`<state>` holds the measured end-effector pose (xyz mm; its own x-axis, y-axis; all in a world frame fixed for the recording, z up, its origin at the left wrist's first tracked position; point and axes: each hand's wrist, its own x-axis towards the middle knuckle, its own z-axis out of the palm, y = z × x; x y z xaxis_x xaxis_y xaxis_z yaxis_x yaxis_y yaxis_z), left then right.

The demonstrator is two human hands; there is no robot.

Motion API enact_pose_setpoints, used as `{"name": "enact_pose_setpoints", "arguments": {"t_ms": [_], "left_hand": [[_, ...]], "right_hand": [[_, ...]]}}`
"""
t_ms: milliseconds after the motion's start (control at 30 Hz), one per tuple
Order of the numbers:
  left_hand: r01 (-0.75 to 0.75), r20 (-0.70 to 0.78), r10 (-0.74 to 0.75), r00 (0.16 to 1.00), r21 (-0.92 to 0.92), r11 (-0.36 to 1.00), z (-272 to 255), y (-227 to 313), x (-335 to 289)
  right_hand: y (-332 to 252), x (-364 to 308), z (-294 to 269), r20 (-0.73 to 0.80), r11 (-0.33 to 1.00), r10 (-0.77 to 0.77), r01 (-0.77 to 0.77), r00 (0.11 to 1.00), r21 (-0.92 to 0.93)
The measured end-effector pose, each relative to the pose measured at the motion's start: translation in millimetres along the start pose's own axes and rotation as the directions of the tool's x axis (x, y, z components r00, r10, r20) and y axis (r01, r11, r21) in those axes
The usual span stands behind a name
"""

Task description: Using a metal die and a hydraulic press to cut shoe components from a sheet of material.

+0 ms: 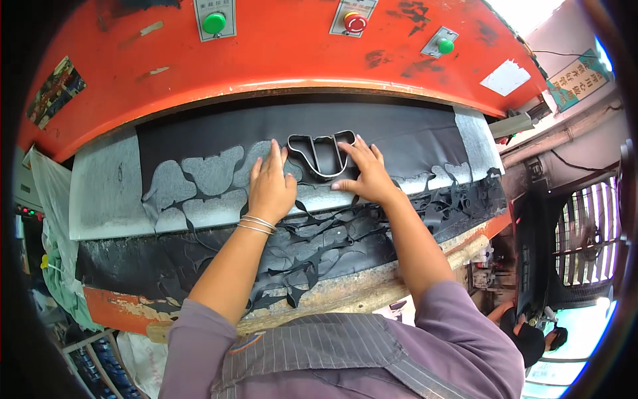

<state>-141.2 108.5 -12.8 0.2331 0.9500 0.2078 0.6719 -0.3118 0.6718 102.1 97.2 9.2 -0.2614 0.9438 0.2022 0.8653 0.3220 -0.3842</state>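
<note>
A metal cutting die [318, 174], an outline of thin steel with a crossbar, lies on a black sheet of material [412, 130] on the pale cutting board [100, 193]. My right hand [369, 174] is at the die's right side. Its index finger hooks over the rim, and the thumb stretches out just below the die's near tip. Left of the die, my left hand [271, 189] rests flat with fingers stretched over the sheet's cut edge. Several cut-out gaps [212, 169] left of that hand show the grey board beneath.
Black offcut strips [319, 243] lie tangled along the board's near edge. A red machine beam [279, 56] crosses above, with a green button [214, 23], a red knob [355, 23] and another green button [445, 46]. At lower right, another person [531, 339] is at a distance, near a large fan [588, 233].
</note>
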Motion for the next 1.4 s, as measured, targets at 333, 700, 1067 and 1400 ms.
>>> {"name": "enact_pose_setpoints", "arguments": {"t_ms": [333,700,1067,1400], "left_hand": [[-0.029,0.042,0.028,0.999,0.043,0.999,-17,-5,-12],[-0.110,-0.540,-0.059,0.840,-0.275,0.955,-116,17,6],[-0.091,-0.503,0.076,0.861,-0.004,0.996,-156,51,-50],[0.042,0.061,-0.043,0.997,0.015,0.999,-27,94,-197]], "right_hand": [[-4,-4,8,-0.098,0.993,-0.115,0.116,0.988,0.011],[3,47,-124,-0.865,0.969,-0.009,0.218,0.501,0.116],[-3,12,-124,-0.808,0.922,-0.372,0.279,0.456,-0.267],[-104,-148,9,0.206,0.813,-0.581,0.548,0.788,0.197]]}}
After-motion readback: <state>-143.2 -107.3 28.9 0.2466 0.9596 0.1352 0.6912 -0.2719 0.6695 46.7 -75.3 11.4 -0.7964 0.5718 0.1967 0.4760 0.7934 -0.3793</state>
